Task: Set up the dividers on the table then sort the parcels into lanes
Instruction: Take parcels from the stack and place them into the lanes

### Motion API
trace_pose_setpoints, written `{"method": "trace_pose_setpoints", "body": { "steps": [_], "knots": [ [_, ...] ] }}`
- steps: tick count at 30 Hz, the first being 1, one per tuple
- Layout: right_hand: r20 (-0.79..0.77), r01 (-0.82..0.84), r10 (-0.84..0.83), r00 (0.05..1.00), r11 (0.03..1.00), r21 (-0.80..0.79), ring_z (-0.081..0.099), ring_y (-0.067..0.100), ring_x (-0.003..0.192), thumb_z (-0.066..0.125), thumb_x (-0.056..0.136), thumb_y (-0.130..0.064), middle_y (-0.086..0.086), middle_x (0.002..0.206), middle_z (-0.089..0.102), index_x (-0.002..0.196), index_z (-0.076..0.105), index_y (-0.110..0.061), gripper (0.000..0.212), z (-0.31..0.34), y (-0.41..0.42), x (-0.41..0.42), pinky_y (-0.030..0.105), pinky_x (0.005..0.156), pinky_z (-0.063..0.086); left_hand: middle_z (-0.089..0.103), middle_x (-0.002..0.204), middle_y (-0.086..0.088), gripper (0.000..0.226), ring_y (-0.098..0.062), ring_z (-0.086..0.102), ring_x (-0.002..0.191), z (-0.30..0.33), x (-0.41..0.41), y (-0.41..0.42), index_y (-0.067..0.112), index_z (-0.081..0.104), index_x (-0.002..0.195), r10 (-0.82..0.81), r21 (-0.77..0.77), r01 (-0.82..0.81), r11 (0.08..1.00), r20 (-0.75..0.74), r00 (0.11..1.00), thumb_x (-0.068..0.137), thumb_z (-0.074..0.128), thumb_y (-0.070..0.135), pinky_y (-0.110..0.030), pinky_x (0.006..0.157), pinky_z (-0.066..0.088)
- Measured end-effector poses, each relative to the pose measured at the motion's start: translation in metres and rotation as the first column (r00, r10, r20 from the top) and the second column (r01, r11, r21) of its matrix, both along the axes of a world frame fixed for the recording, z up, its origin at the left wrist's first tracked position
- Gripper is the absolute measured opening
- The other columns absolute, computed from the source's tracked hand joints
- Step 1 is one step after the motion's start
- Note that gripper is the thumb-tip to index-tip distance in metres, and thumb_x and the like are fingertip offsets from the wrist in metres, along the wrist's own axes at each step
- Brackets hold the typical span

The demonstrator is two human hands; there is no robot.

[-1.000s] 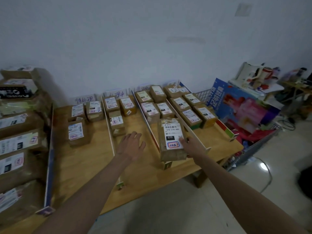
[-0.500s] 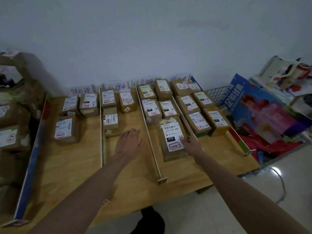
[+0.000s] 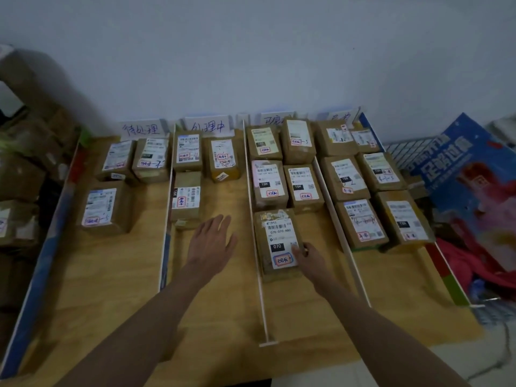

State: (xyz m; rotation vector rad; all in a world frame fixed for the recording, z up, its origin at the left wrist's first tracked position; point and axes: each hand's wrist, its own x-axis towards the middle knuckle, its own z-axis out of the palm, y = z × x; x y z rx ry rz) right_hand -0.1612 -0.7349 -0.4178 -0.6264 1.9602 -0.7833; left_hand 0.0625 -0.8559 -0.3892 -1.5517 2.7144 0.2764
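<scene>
Right hand (image 3: 308,256) grips the near parcel (image 3: 277,243) at frame centre; left hand (image 3: 210,243), fingers straight, hovers over the wooden table (image 3: 117,275).

parcels (image 3: 280,245) in lanes between dividers (image 3: 256,236) on table (image 3: 117,277)

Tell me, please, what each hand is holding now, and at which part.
The right hand grips the parcel marked 070 at its near right edge. The left hand, fingers straight, holds nothing.
</scene>
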Motion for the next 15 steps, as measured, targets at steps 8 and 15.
{"method": "trace_pose_setpoints", "body": {
  "steps": [8,15],
  "knots": [
    [0.039,0.036,-0.036,0.999,0.999,-0.019,0.065,0.018,0.096,0.05,0.102,-0.03,0.007,0.117,0.064,0.133,0.046,-0.01,0.037,-0.022,-0.028,-0.006,0.021,0.065,0.05,0.046,0.148,-0.004,0.052,-0.022,0.045,0.133,-0.013,0.007,-0.013,0.018,0.043,0.146,0.036,0.017,-0.036,0.999,0.005,0.999,0.102,0.036,0.044,-0.04,0.109,0.035],
    [0.026,0.029,-0.029,0.999,1.0,-0.001,0.064,0.018,0.097,0.048,0.102,-0.032,0.01,0.121,0.063,0.138,0.041,-0.01,0.043,-0.029,-0.044,-0.008,0.02,0.063,0.05,0.045,0.148,-0.003,0.062,-0.022,0.044,0.134,-0.013,0.016,-0.014,0.02,0.041,0.146,0.06,0.045,-0.06,0.997,0.012,0.998,0.098,0.018,0.052,-0.041,0.11,0.037]
  ]
}}
